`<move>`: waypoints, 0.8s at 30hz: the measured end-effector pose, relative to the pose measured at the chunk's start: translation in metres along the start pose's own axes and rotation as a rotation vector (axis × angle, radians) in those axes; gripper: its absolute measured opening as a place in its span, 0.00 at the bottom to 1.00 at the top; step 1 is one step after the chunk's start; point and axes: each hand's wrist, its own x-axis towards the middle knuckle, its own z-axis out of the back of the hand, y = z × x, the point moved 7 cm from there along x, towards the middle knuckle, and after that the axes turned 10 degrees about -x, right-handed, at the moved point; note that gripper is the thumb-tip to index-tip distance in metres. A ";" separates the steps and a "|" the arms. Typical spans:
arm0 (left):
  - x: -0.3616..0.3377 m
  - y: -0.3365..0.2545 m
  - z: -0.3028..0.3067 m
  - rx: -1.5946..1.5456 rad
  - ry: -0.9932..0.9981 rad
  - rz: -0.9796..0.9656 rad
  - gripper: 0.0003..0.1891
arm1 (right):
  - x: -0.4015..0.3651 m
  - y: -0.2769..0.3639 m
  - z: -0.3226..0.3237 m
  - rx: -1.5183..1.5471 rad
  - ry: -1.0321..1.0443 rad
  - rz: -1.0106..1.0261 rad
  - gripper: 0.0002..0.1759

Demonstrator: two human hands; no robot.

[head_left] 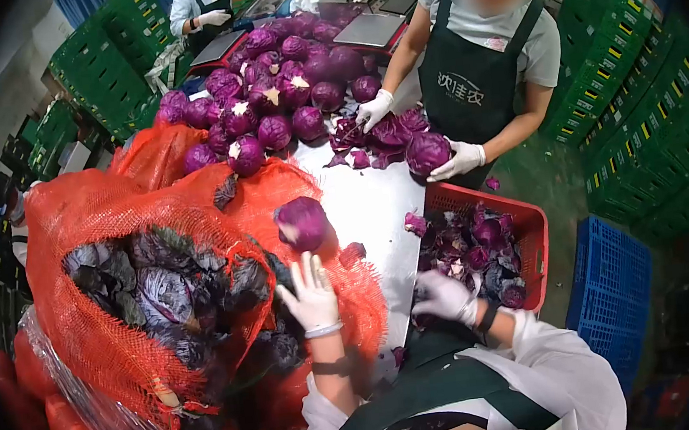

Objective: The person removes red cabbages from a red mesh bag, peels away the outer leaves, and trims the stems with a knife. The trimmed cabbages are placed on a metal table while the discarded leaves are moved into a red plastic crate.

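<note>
My left hand (pixel 313 295), in a white glove, is open with its fingers spread. Just beyond its fingertips a red cabbage (pixel 303 223), slightly blurred, is over the orange mesh netting on the table. To the left, a large orange mesh bag (pixel 109 210) gapes around several dark-leaved red cabbages (pixel 168 294). My right hand (pixel 447 296), also gloved, is over the near edge of a red crate (pixel 535 270) holding purple leaf trimmings (pixel 481 238). Motion smears its fingers, so I cannot make out whether they hold anything.
Several peeled red cabbages (pixel 274 132) are heaped at the metal table's (pixel 375 191) far end. Across from me a co-worker (pixel 472 67) holds another cabbage (pixel 428 153) beside loose leaves. A blue crate (pixel 609 296) and stacked green crates (pixel 647 141) stand to the right.
</note>
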 end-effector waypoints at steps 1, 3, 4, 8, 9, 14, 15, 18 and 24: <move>-0.005 -0.007 -0.009 0.116 0.046 -0.005 0.35 | -0.004 0.012 -0.028 -0.039 0.295 0.008 0.37; -0.032 -0.013 -0.011 0.249 -0.004 0.073 0.34 | -0.020 0.056 -0.026 -0.068 0.376 0.152 0.32; -0.053 -0.016 -0.010 0.325 -0.036 0.096 0.33 | -0.027 0.046 -0.042 -0.065 0.342 0.204 0.29; -0.158 -0.060 0.037 0.348 -0.108 0.080 0.30 | -0.050 -0.052 -0.061 -0.048 0.098 -0.096 0.20; -0.186 -0.072 0.050 0.292 -0.093 0.065 0.29 | -0.054 -0.079 -0.048 0.017 -0.078 -0.178 0.22; -0.302 -0.100 0.082 0.362 -0.283 -0.310 0.25 | -0.057 -0.118 0.006 0.889 -0.238 -0.442 0.14; -0.311 -0.098 0.084 0.337 -0.270 -0.375 0.25 | -0.050 -0.107 0.006 1.135 -0.196 -0.390 0.13; -0.325 -0.089 0.082 0.365 -0.090 -0.454 0.24 | -0.035 -0.032 0.018 1.058 0.050 -0.390 0.14; -0.401 -0.057 0.099 0.442 -0.306 -0.714 0.27 | -0.054 0.040 -0.072 0.700 0.970 -0.166 0.15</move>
